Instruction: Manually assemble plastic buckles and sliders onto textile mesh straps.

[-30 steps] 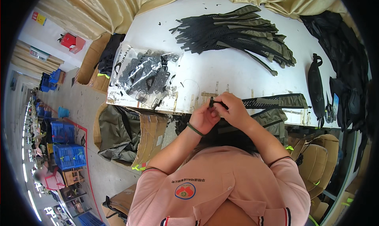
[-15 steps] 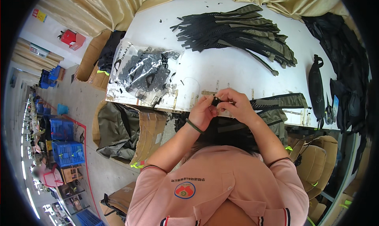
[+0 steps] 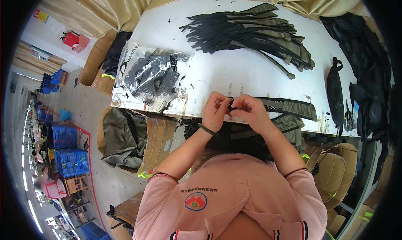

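Note:
At the table's front edge, my left hand (image 3: 215,111) and my right hand (image 3: 250,111) meet, fingertips pinched together. Between them is a small black buckle (image 3: 230,104), mostly covered by the fingers; black webbing seems to run through it. A grey-and-black mesh strap piece (image 3: 289,107) reaches from beside my right hand along the edge to the right. More dark strap pieces (image 3: 291,125) hang below the edge, partly hidden by my right arm. To the left lies a clear plastic bag (image 3: 130,70) full of black plastic buckles (image 3: 155,72), a few loose near its mouth.
A pile of grey-and-black strap pieces (image 3: 251,32) covers the far part of the white table (image 3: 209,72). A black pouch-like piece (image 3: 335,85) and scissors (image 3: 348,118) lie at the right. Cardboard boxes (image 3: 157,141) with fabric stand below, left and right.
Both hands have shifted slightly, the left turning more upright around the buckle. The strap piece beside my right hand has slid to the left along the edge.

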The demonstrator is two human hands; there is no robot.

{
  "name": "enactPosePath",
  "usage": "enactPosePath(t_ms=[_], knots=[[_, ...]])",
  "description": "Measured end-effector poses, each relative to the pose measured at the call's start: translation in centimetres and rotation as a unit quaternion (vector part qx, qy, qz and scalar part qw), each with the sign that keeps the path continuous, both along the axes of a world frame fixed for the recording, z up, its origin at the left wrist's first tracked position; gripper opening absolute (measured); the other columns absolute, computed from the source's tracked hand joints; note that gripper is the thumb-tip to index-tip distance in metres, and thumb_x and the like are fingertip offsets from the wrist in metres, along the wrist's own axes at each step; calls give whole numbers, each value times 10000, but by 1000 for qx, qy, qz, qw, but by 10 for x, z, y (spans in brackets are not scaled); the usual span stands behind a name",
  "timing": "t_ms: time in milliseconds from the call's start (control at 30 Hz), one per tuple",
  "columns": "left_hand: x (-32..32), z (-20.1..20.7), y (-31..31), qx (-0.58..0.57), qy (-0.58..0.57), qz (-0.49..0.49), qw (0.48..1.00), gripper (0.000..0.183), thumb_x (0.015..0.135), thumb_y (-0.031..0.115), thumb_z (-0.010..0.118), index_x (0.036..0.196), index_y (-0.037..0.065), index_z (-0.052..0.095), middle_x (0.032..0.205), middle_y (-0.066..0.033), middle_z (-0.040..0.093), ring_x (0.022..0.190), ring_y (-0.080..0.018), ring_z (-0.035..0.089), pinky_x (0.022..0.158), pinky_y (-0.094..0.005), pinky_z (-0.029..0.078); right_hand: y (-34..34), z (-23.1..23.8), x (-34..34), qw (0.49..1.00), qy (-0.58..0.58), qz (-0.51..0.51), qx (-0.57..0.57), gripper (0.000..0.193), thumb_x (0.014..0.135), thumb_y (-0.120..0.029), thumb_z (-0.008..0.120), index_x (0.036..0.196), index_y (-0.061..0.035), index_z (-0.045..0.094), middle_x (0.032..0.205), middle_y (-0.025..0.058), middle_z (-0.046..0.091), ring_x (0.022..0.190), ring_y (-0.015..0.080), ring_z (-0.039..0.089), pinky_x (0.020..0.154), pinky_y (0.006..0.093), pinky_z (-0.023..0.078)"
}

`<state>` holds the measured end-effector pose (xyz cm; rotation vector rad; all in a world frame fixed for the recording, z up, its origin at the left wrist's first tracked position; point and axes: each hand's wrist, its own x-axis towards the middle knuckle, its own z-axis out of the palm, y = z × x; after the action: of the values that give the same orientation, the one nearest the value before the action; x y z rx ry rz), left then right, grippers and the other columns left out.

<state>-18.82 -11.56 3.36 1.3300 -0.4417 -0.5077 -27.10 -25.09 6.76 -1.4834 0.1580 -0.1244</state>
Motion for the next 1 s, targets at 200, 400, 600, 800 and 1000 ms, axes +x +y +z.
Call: enactPosePath(t_ms=[200,400,600,800,1000], knots=[[-5,0,7,17,-137,-7,990,75,897,27,542,955,28,494,814,2,554,711,-45,506,626,-188,425,1,-10,2,992,80,-43,84,219,733,19,685,807,-61,495,716,-21,529,654,53,504,576,188,410],[-11,9,14,13,-122,-56,991,139,867,-1,574,981,33,500,936,-33,559,816,-83,530,755,-221,442,2,-14,0,977,73,-78,182,231,737,28,679,785,-64,473,693,-8,524,632,78,518,554,210,434],[-16,-1,8,-40,-97,-54,993,256,787,-45,640,987,39,504,974,-46,532,852,-122,536,738,-246,456,16,0,0,960,57,-142,236,176,782,-29,669,852,-48,509,701,-8,520,633,84,519,561,235,464],[-2,3,16,6,-172,-110,979,307,744,-147,590,961,64,537,1045,-68,479,965,-162,509,828,-261,424,-6,5,1,985,97,-13,142,190,869,-184,602,976,-28,579,744,-7,551,638,71,505,546,224,448],[-7,-2,23,1,-140,-120,983,220,746,-92,621,906,50,570,981,-64,490,837,-147,518,703,-247,450,-12,0,2,987,91,65,-116,178,879,-182,551,921,-14,590,726,16,579,578,66,483,481,221,412]])
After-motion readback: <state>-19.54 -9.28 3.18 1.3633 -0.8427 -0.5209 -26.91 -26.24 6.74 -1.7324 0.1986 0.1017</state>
